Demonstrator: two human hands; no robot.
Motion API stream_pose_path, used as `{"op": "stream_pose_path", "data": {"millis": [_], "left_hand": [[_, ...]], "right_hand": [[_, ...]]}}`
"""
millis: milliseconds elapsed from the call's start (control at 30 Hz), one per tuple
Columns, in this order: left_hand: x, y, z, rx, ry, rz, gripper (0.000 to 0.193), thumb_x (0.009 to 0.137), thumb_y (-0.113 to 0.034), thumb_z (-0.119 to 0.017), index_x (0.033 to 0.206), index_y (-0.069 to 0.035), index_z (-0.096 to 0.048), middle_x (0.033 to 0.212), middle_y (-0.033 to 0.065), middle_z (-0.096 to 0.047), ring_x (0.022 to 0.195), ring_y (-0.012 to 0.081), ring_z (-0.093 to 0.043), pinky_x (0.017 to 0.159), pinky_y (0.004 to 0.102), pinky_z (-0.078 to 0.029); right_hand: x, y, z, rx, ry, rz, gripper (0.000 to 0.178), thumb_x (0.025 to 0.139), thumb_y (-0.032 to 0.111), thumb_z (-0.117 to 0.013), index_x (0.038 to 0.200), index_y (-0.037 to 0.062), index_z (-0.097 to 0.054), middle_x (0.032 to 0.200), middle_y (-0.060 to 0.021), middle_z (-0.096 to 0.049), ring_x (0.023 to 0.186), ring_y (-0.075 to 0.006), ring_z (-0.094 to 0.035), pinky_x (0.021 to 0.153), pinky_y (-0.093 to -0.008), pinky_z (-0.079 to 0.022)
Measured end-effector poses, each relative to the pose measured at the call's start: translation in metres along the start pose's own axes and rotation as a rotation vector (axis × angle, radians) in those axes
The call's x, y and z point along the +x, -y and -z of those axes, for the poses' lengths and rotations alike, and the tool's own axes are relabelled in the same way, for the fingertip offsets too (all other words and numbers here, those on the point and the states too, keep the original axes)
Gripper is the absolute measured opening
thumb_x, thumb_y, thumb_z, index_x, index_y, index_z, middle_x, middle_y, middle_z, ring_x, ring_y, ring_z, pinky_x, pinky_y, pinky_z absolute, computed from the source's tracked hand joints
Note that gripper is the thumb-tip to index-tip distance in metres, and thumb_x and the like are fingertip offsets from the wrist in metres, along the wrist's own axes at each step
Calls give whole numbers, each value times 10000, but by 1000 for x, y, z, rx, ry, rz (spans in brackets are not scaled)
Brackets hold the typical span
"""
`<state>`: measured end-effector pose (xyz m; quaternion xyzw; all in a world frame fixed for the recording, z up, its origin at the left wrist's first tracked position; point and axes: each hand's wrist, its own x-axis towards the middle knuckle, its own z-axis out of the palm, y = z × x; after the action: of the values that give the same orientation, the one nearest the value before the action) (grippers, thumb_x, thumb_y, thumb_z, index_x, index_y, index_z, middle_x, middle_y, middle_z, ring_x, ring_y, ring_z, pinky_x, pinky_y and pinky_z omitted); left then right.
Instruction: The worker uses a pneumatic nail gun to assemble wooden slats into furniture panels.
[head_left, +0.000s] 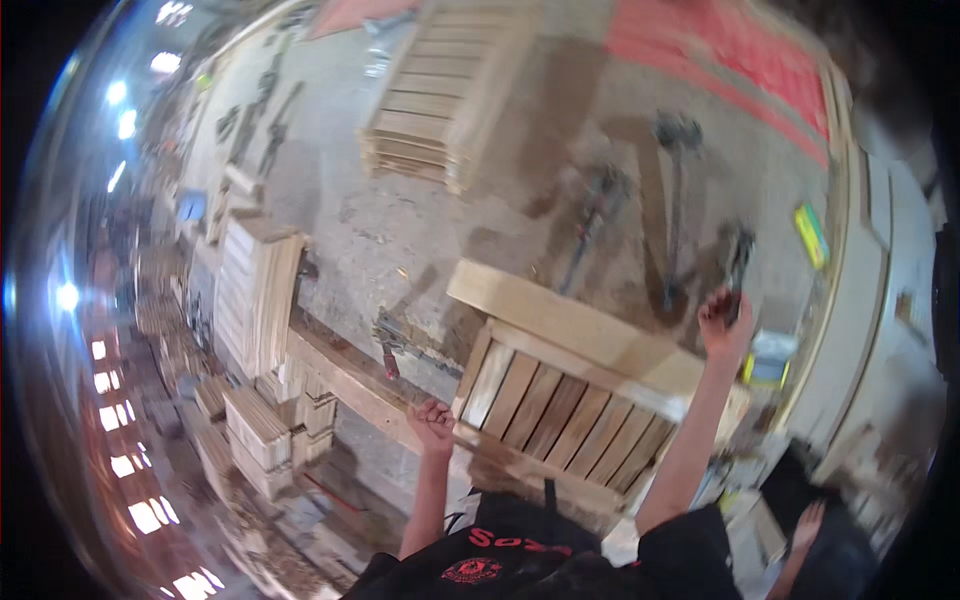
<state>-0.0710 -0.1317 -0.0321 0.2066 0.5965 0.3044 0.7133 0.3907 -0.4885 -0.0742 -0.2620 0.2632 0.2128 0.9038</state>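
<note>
A slatted wooden panel (555, 412) lies in front of me, with a thick wooden beam (560, 312) along its far side. My left hand (432, 425) is closed, fingers curled, beside the panel's left corner; what is in it, if anything, is hidden. Off the panel's far right, my right hand (727, 320) grips a dark metal clamp (740, 258), its upper end sticking out beyond the fingers. Two more bar clamps, one long (674, 220) and one shorter (592, 225), lie on the worktop just left of it. A clamp with a red handle (390, 355) is beyond my left hand.
A stack of slatted panels (425, 110) stands at the far side of the worktop. More wooden stacks (255, 290) are on the left. A yellow-green box (811, 237) lies by the right edge. Another person's hand (810, 520) shows at lower right.
</note>
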Motion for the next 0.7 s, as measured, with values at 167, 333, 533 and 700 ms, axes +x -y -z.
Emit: {"op": "stream_pose_path", "data": {"millis": [167,333,533,700], "left_hand": [[55,-78,-55,-626,33,332,591,928,-621,-391,1026,-72,-586,799,127,-606,634,239,-523,559,275,-424],[-64,-287,-166,-297,412,-624,632,985,-610,-296,1240,-89,-547,795,68,-633,564,133,-472,519,257,-375],[-155,-313,-126,707,163,-1376,185,983,-144,-549,1098,-3,-581,777,19,-584,688,65,-502,608,238,-418],[-69,-140,0,1122,22,-868,189,938,-180,-592,973,-7,-661,802,131,-677,707,178,-658,666,331,-512]], "right_hand": [[-4,-5,18,65,24,-67,245,980,349,-530,930,123,-609,777,-10,-608,675,-174,-578,584,-342,-483],[7,6,18,-34,-102,-116,258,955,335,-541,909,91,-611,712,6,-581,632,-161,-564,578,-314,-471],[11,24,17,-52,-84,0,236,944,301,-528,880,86,-600,608,19,-498,544,-140,-502,546,-282,-439],[27,8,26,-92,-3,-112,210,941,285,-516,858,106,-587,548,28,-395,487,-123,-429,517,-257,-401]]}}
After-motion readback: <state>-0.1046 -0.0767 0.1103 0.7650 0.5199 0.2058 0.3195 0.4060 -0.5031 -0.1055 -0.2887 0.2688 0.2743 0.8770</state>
